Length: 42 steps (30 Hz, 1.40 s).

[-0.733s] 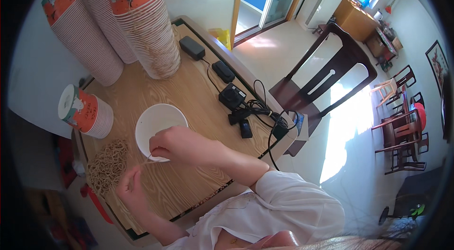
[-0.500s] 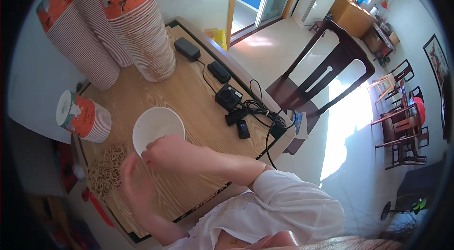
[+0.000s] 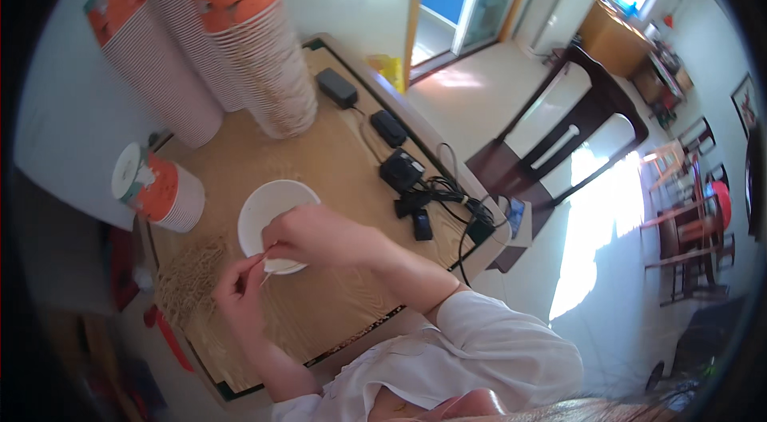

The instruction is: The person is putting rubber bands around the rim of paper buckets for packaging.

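My right hand (image 3: 315, 237) is closed in a pinch over the near side of a white paper bowl (image 3: 268, 202) on the wooden table. Just left of it and nearer me, my left hand (image 3: 240, 294) also pinches, its fingertips close to the right ones. A thin, light-brown strand (image 3: 266, 272) runs between the fingers of both hands. Beside my left hand lies a tangled heap of tan, cord-like strands (image 3: 188, 274). The bowl is partly covered by my right hand; what lies inside its hidden part cannot be seen.
Tall stacks of patterned paper bowls (image 3: 268, 75) stand at the back left, with a short stack (image 3: 168, 189) lying on its side nearer. Black adapters (image 3: 402, 170) and coiled cables (image 3: 447, 194) lie along the right edge. A dark wooden chair (image 3: 551, 134) stands beyond.
My left hand has closed from a loose, blurred shape into a pinch near the right. The strand now shows between them. The whole view has shifted slightly.
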Each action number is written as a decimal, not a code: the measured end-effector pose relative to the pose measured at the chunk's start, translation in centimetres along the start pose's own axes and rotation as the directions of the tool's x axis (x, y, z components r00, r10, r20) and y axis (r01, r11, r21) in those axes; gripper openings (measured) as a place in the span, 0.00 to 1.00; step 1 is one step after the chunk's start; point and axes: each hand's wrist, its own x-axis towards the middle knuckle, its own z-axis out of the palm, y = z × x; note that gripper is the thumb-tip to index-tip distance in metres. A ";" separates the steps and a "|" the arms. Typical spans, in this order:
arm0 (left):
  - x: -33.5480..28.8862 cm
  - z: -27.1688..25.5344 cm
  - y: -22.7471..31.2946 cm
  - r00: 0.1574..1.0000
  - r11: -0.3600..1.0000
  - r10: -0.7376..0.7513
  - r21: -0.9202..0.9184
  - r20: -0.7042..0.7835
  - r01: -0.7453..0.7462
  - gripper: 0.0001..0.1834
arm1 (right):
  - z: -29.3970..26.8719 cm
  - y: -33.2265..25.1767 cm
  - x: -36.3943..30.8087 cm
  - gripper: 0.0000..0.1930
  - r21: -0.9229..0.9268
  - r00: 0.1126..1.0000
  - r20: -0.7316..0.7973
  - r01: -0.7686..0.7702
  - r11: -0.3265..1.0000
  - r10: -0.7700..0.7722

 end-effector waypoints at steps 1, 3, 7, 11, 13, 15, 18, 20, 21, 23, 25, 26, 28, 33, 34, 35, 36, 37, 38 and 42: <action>0.5 0.2 0.3 0.999 0.999 0.030 0.028 0.026 -0.030 0.05 | -0.5 0.4 0.2 0.07 0.000 1.000 -0.013 -0.002 1.000 0.002; 2.0 -0.1 -0.3 0.993 0.996 0.088 0.010 0.079 -0.090 0.03 | -0.8 1.0 1.2 0.07 -0.003 0.997 -0.061 0.043 0.999 -0.044; 3.8 -1.0 -1.5 0.997 0.999 0.025 -0.043 0.070 -0.022 0.03 | -0.7 1.5 4.0 0.06 0.019 0.996 -0.092 0.000 1.000 0.002; 6.1 -0.6 -2.9 0.999 1.000 -0.022 -0.019 0.043 0.023 0.03 | -0.6 4.1 6.2 0.05 0.094 0.995 -0.096 0.007 0.996 0.002; 7.0 -0.4 -2.8 0.996 0.995 -0.071 0.067 0.056 0.068 0.04 | -0.5 5.7 7.0 0.05 0.060 0.993 -0.091 -0.069 0.996 0.074; 7.7 -0.1 -5.0 1.000 0.999 -0.012 0.038 0.026 0.011 0.04 | -0.6 7.1 7.4 0.05 0.057 0.991 -0.101 -0.078 0.995 0.083; 8.6 -0.4 -5.6 0.998 0.998 0.028 0.047 0.051 -0.031 0.05 | -0.7 8.1 8.0 0.05 0.057 0.989 -0.113 -0.092 0.994 0.098; 9.1 -0.5 -5.5 0.996 0.996 0.008 0.083 0.086 -0.015 0.07 | -0.5 8.2 8.3 0.05 0.060 0.991 -0.103 -0.083 0.995 0.089; 9.4 -0.4 -5.6 0.995 0.990 0.092 0.101 0.049 -0.096 0.09 | -0.5 8.0 8.3 0.05 0.063 0.991 -0.095 -0.084 0.995 0.090; 9.9 -0.4 -5.9 0.984 0.977 0.180 0.118 0.009 -0.180 0.12 | -0.6 7.8 8.4 0.05 0.059 0.993 -0.085 -0.081 0.995 0.086; 10.2 -0.8 -6.4 0.961 0.895 0.268 0.354 0.064 -0.273 0.16 | -0.8 7.8 8.4 0.04 0.034 0.996 -0.077 -0.041 0.999 0.044; 10.1 -0.6 -5.8 0.962 0.895 0.268 0.355 0.054 -0.269 0.16 | -0.7 7.7 8.4 0.04 0.032 0.997 -0.069 -0.034 0.999 0.037; 9.9 0.6 -4.6 0.948 0.932 0.319 0.172 0.027 -0.318 0.17 | -0.3 7.7 8.4 0.04 0.068 0.997 -0.023 0.079 0.995 -0.077; 9.5 1.1 -5.7 0.984 0.986 0.167 0.007 0.055 -0.168 0.11 | 0.4 7.4 8.5 0.05 0.028 0.994 0.009 0.110 0.993 -0.111; 9.6 0.9 -6.0 0.980 0.980 0.195 0.031 0.029 -0.196 0.10 | 0.4 7.5 8.4 0.04 -0.023 0.994 0.022 0.103 0.994 -0.103; 9.6 0.7 -6.2 0.981 0.981 0.191 0.032 0.023 -0.191 0.10 | 0.4 7.4 8.4 0.04 -0.020 0.994 0.029 0.105 0.994 -0.104; 9.6 0.5 -6.1 0.983 0.982 0.184 0.045 0.030 -0.185 0.08 | 0.4 7.4 8.4 0.04 0.004 0.999 -0.007 0.052 0.999 -0.052; 9.4 0.3 -5.9 0.984 0.983 0.175 0.054 0.045 -0.177 0.07 | 0.3 7.3 8.1 0.04 0.028 0.999 -0.046 -0.009 1.000 0.010; 9.4 0.3 -5.7 0.984 0.984 0.169 0.050 0.048 -0.171 0.07 | 0.3 7.2 8.1 0.04 0.028 0.999 -0.043 -0.017 0.999 0.018; 9.7 0.5 -5.4 0.986 0.985 0.164 0.054 0.015 -0.164 0.06 | 0.0 6.4 8.3 0.05 0.064 0.996 -0.063 -0.064 0.996 0.068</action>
